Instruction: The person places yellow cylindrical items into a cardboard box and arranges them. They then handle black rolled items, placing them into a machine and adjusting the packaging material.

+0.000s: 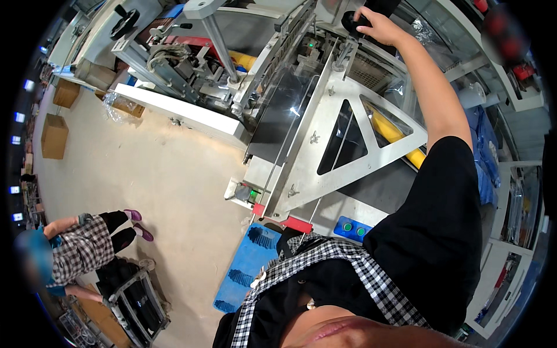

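My right arm stretches away to the far side of a packing machine. At its end my right hand (377, 28) has its fingers bent round the edge of a black round hand knob (350, 22), which stands above a metal post. Below the hand lies a pale metal bracket plate (360, 168) with triangular cut-outs, bolted along a dark conveyor belt (282, 119). A yellow roller (383, 124) shows through one cut-out. My left hand is not in view.
A blue box with two green buttons (353, 228) sits close to my body. Left of me is a blue stepped platform (241, 272). Another person (84, 249) handles a cart (136, 304) at the lower left. Cardboard boxes (54, 136) stand on the floor.
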Motion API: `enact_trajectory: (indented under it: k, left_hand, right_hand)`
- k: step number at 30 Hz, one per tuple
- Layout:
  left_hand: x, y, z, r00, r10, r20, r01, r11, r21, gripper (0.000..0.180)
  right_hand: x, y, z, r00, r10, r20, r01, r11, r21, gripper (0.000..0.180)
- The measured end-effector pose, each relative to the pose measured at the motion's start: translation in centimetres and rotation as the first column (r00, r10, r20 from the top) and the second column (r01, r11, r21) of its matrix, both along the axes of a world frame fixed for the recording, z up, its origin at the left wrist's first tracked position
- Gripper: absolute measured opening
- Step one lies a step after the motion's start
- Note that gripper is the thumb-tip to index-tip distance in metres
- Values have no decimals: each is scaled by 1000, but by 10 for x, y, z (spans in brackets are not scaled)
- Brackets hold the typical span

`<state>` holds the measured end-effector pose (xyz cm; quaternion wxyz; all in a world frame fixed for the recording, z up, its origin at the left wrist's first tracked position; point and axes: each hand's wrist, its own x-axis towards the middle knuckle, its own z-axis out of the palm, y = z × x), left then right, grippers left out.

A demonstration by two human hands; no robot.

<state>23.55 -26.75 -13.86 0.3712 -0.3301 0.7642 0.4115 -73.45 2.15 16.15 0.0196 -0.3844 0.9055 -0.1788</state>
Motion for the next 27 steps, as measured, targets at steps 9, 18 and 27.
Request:
enact_trajectory:
  k: [9, 18, 27]
  left_hand:
    - [-135, -1, -10, 717, 645, 264, -696, 651, 302, 43]
    - [-116, -24, 1, 863, -459, -212, 457, 887, -58, 42]
    - [-102, -15, -26, 907, -306, -291, 277, 951, -136, 35]
  right_hand:
    - [-14, -5, 14, 761, -614, -211, 627, 779, -5, 33]
    - [-9, -36, -2, 870, -431, -238, 413, 902, -124, 26]
    - [36, -37, 2, 864, -424, -271, 414, 905, -98, 23]
